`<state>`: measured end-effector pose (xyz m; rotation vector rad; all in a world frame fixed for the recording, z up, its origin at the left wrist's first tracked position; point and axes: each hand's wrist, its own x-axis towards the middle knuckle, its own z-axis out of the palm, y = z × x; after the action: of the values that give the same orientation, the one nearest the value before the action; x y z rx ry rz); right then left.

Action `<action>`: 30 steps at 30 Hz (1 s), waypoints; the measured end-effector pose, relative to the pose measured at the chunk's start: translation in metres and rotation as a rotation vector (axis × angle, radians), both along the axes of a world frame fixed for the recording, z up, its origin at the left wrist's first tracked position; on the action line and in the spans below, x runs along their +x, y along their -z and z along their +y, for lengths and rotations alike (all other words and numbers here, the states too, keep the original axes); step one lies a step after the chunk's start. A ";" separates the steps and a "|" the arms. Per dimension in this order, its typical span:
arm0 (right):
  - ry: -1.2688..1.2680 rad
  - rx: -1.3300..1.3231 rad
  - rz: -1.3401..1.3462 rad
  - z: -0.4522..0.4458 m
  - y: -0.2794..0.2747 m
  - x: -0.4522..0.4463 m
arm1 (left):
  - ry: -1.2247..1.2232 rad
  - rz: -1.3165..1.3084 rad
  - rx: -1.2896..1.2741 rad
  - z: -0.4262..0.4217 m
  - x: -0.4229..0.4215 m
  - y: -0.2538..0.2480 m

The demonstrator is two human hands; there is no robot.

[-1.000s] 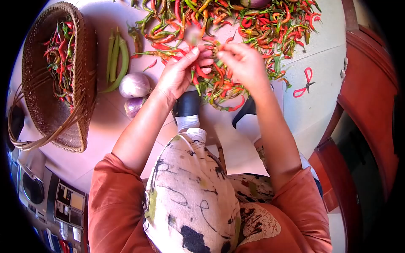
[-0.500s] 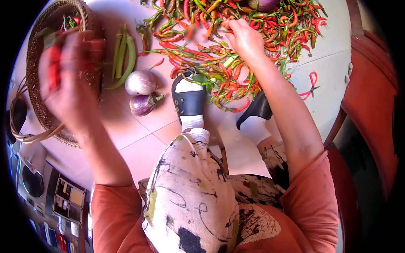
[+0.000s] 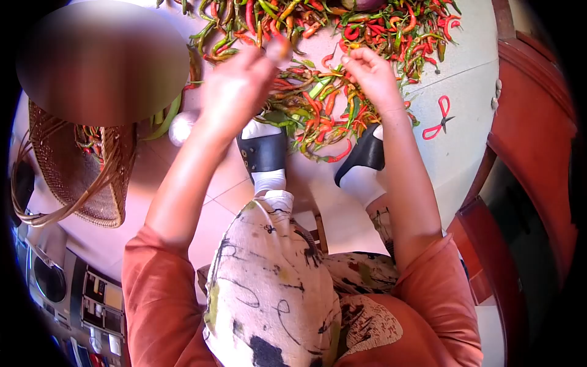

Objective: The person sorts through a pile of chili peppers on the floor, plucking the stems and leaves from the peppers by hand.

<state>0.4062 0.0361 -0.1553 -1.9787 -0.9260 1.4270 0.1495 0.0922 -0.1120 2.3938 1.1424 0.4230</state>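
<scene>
Red and green chili peppers lie in a loose pile in front of my feet, with a larger heap behind. My left hand is over the pile's left side, its fingers smeared by motion; what they hold, if anything, I cannot make out. At the pile's right side my right hand has thumb and fingers pinched together at a red chili pepper. To the left stands a woven basket with a looped handle, holding several chili peppers.
Red-handled scissors lie on the tiles at right. A pale eggplant sits beside my left forearm, near a long green vegetable. A purple eggplant shows at the top edge. A blurred oval hides the upper left. Red furniture stands at right.
My left hand has moved right, from over the basket to the chili pile. My right hand has shifted slightly down and right. The blurred oval now covers part of the basket area.
</scene>
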 end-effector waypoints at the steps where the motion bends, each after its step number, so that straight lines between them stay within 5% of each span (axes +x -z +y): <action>1: -0.053 0.006 -0.066 -0.001 0.000 -0.002 | 0.076 0.018 0.024 -0.004 0.010 0.023; 9: 0.113 0.109 -0.022 0.013 -0.006 -0.014 | 0.103 0.213 0.076 0.003 0.036 0.070; 13: -0.017 0.116 0.092 0.032 0.002 -0.037 | 0.176 0.277 0.097 0.009 0.044 0.067; 21: -0.198 0.204 -0.432 0.065 0.007 -0.047 | 0.159 -0.010 -0.025 -0.013 0.018 0.029; 24: -0.265 0.227 -0.453 0.055 0.019 -0.064 | -0.174 -0.411 -0.641 -0.033 0.009 0.032; 25: -0.265 0.233 -0.462 0.051 0.021 -0.070 | -0.176 -0.410 -0.642 -0.039 0.007 0.034; 27: -0.304 0.248 -0.537 0.050 0.024 -0.079 | -0.513 -0.842 -1.340 -0.048 0.002 0.034; 30: -0.288 0.221 -0.599 0.048 0.028 -0.086 | -0.572 -0.856 -1.446 -0.058 -0.005 0.033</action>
<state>0.3198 0.0837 -0.1835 -2.1970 -1.6048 0.8060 0.1443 0.0337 -0.1446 0.5231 1.0505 0.4623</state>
